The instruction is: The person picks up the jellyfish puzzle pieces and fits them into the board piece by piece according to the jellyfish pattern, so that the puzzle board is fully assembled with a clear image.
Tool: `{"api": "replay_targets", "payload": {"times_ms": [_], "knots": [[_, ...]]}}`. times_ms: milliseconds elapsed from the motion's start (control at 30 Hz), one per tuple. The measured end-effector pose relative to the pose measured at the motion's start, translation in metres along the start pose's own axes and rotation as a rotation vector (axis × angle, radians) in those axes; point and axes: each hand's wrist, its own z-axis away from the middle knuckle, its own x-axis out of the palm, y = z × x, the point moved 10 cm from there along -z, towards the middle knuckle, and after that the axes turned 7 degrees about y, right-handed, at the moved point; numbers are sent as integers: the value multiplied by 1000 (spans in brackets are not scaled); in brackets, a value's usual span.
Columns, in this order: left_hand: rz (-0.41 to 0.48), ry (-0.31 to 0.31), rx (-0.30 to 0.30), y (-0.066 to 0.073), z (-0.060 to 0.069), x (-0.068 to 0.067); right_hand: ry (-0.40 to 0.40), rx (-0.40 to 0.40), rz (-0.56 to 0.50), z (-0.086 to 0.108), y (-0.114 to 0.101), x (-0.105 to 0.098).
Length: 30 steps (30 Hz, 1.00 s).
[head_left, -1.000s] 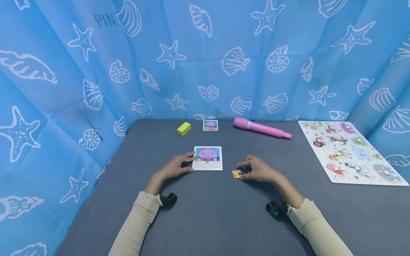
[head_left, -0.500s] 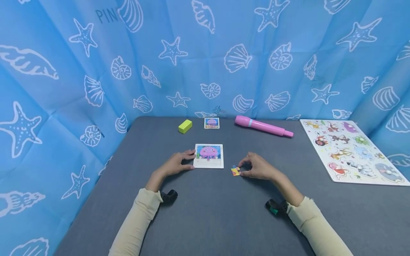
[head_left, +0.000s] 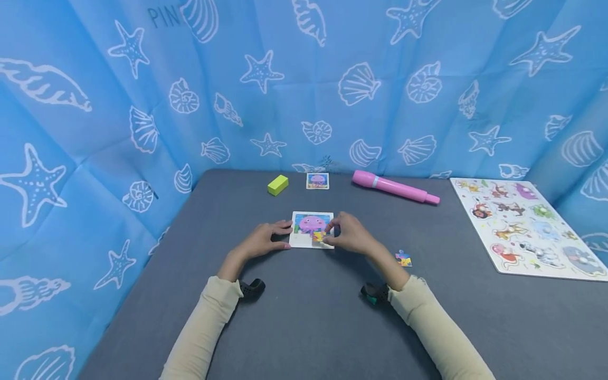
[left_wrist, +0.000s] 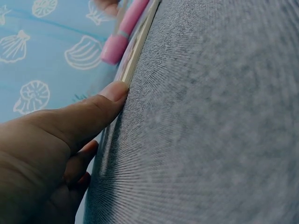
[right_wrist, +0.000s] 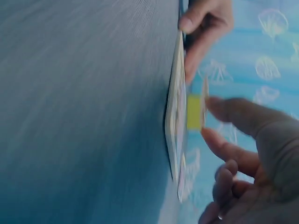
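Observation:
A small white-framed puzzle board [head_left: 300, 243] with a pink jellyfish picture lies flat on the dark grey table. My left hand [head_left: 261, 239] steadies its left edge, the thumb at the near corner and the other fingertips farther up. Between thumb and index finger my right hand [head_left: 350, 233] pinches a yellow jigsaw piece [head_left: 318, 237] over the board's lower right. The right wrist view shows this piece [right_wrist: 204, 100] edge-on, a gap between it and the board [right_wrist: 174, 116]. Another jigsaw piece [head_left: 404, 258] lies to the right, beside my right forearm.
Behind the board lie a yellow-green block [head_left: 277, 184], a small jellyfish card [head_left: 317, 181] and a pink microphone-shaped toy [head_left: 394, 187]. At the right is a large white animal puzzle board [head_left: 527, 227]. A blue shell-print curtain [head_left: 294, 100] hangs behind the table.
My right hand has moved left, carrying the piece from beside the board to above it. The other piece, hidden before, now shows on the table. My left hand stays at the board's edge.

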Motion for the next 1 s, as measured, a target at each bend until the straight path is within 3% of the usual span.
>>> {"api": "replay_targets", "payload": {"times_ms": [133,333,633,1000], "knots": [[14,4,7,-1,-1,0,29,-25,17,-17,-14,18],[21,24,33,0,-1,-2,4,21,24,-25,-18,39],[16,22,37,2,1,-4,12,-51,-17,-28,-25,41],[27,23,26,-1,-1,-2,-15,-28,-18,-39,-19,46]]}}
